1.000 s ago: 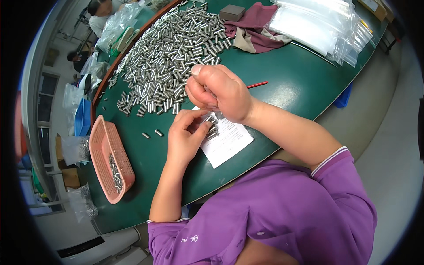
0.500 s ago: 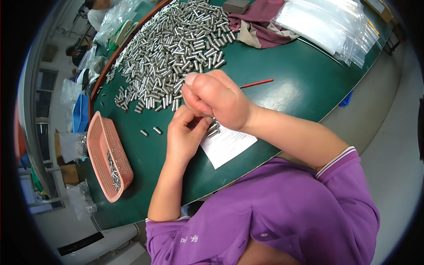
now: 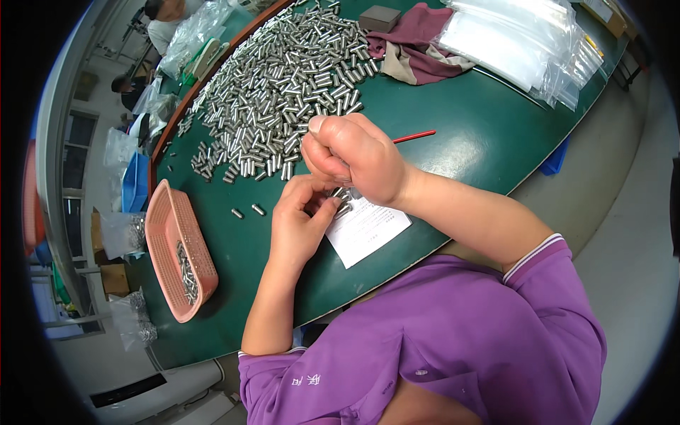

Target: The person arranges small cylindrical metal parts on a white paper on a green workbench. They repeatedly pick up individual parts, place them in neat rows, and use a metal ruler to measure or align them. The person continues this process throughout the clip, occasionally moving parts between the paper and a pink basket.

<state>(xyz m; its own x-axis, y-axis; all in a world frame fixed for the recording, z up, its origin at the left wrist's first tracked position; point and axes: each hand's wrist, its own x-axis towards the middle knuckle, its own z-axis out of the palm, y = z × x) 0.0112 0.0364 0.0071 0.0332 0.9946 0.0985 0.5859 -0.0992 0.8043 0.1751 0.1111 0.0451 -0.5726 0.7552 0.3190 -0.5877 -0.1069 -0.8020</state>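
Observation:
My right hand [image 3: 361, 159] is closed in a fist above the paper; whatever it grips is hidden. Just below and to its left, my left hand [image 3: 301, 216] has curled fingers with the thumb bent in; what they hold cannot be made out. Several short silvery metal pins [image 3: 344, 205] show beside the left thumb, over a printed white paper sheet [image 3: 368, 237]. Beyond both hands spreads a large heap of the same pins [image 3: 276, 92]. Two loose pins [image 3: 258, 210] lie to the left of my left hand.
A pink perforated basket [image 3: 161, 251] with some pins stands at the left of the green table [image 3: 453, 106]. A red stick-like tool [image 3: 414, 135] lies beyond my right wrist. Farther off are a maroon cloth [image 3: 425, 42], a grey block [image 3: 380, 18] and clear plastic bags [image 3: 510, 42].
The view has shifted slightly. My left fingers have bent a little and the thumb has moved down from the fingertips. My right hand stays a fist.

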